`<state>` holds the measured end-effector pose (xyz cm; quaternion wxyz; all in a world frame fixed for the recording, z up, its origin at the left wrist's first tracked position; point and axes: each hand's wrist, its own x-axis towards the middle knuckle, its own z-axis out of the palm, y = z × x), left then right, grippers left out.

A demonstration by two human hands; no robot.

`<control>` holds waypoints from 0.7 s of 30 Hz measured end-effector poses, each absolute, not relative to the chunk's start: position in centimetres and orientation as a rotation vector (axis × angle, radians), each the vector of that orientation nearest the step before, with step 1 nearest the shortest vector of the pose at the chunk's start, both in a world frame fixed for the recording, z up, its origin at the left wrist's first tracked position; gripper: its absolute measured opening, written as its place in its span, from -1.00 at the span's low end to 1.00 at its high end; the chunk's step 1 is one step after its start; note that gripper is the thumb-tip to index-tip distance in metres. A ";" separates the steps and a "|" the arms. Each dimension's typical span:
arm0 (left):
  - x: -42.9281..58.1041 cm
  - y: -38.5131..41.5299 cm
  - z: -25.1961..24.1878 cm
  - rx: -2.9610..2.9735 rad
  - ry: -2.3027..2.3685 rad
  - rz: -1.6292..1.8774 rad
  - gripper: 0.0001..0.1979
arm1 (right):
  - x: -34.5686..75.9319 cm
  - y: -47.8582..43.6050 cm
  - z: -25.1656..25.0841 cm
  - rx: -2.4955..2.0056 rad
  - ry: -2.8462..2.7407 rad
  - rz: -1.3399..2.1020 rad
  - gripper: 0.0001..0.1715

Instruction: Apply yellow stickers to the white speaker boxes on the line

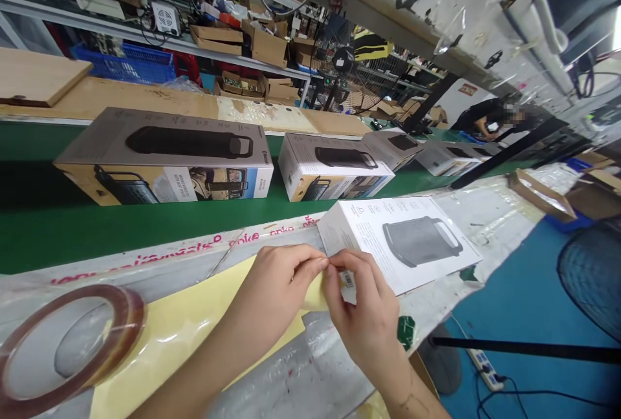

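Note:
My left hand (pixel 286 280) and my right hand (pixel 361 296) meet fingertip to fingertip in front of a white product box (pixel 369 244). Both are closed in a pinch, and whatever lies between the fingertips is too small to make out. The box lies flat with a picture of a dark handled device on top; my right hand covers part of its near end. Beneath my left forearm a glossy yellow sheet (pixel 194 309) is spread on the bench. Some yellow material also shows between my hands; whether it is held cannot be told.
A large roll of brown tape (pixel 129 322) lies at the left. Several printed boxes (pixel 169 141) stand along the green conveyor belt (pixel 39 225) behind. A person (pixel 485 118) works at the far right. A fan (pixel 592 277) and power strip (pixel 485 367) are at right.

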<state>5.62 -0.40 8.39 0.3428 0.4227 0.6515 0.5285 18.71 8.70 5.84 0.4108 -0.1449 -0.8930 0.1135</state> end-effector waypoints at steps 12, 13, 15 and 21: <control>6.8 1.2 6.1 0.857 1.526 1.389 -0.69 | 21.2 10.5 4.0 -0.312 -2.301 0.472 -0.78; 6.9 1.3 6.0 0.849 1.503 1.394 -0.69 | 21.3 10.5 3.9 -0.345 -2.280 0.572 -0.81; 6.9 1.5 6.0 0.837 1.463 1.401 -0.69 | 21.4 10.2 3.6 -0.406 -2.217 0.776 -0.86; 6.9 1.4 5.8 0.848 1.484 1.412 -0.67 | 22.9 10.9 3.5 -0.477 -1.942 1.179 -0.88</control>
